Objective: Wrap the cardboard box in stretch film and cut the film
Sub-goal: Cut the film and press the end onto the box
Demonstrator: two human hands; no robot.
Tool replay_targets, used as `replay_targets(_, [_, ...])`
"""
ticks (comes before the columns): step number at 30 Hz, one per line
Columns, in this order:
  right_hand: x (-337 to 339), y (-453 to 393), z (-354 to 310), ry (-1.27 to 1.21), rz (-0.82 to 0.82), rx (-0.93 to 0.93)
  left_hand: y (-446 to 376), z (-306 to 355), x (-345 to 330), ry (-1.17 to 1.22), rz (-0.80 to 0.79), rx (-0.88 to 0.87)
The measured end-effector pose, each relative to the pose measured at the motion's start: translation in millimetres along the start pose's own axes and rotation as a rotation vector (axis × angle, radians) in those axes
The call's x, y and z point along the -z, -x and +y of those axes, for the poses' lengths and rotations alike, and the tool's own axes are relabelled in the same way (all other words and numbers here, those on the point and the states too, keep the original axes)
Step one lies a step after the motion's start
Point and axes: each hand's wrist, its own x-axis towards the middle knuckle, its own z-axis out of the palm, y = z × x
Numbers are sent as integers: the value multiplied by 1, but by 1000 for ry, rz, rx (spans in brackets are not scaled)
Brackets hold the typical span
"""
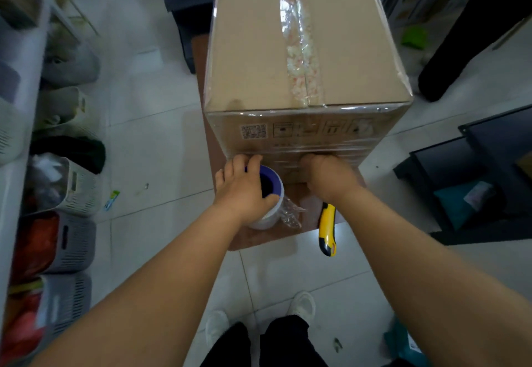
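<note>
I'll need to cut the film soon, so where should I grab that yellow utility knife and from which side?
Grip the yellow knife by its handle's near, black-tipped end, reaching from your side: it lies lengthwise pointing at the box, its far end hidden under your right hand.

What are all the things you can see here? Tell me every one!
box: one, brown, wrapped in clear film, on a low stand in the middle
film roll: one, white with a blue core, in front of the box
knife: one, yellow and black, on the stand below the right hand
baskets: several, grey and cream, along the left side
green thing: one, on the floor at the upper right
black frames: a few, on the right
shoes: two, white, at the bottom
left hand: holds the film roll
right hand: against the front of the box, grip unclear
</note>
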Motion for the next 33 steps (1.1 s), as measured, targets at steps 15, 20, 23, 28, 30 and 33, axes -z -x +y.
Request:
replay_targets(15, [19, 64, -80, -357, 127, -375, 33, -56, 41, 243, -101, -127])
replay_targets(20, [10, 81, -98, -692, 132, -584, 42, -60, 45, 389, -90, -95])
replay_targets(23, [9, 79, -100, -858, 157, -665, 41, -59, 44, 522, -99, -45])
replay_targets(28, [2, 64, -92, -1041, 180, -759, 33, -43, 37, 588, -113, 58])
replay_targets(30, [0, 52, -83, -1123, 191, -813, 27, -34, 35, 594, -95, 119])
replay_targets(33, [0, 27, -63, -1309, 220, -957, 17, -24, 34, 629, -68, 227])
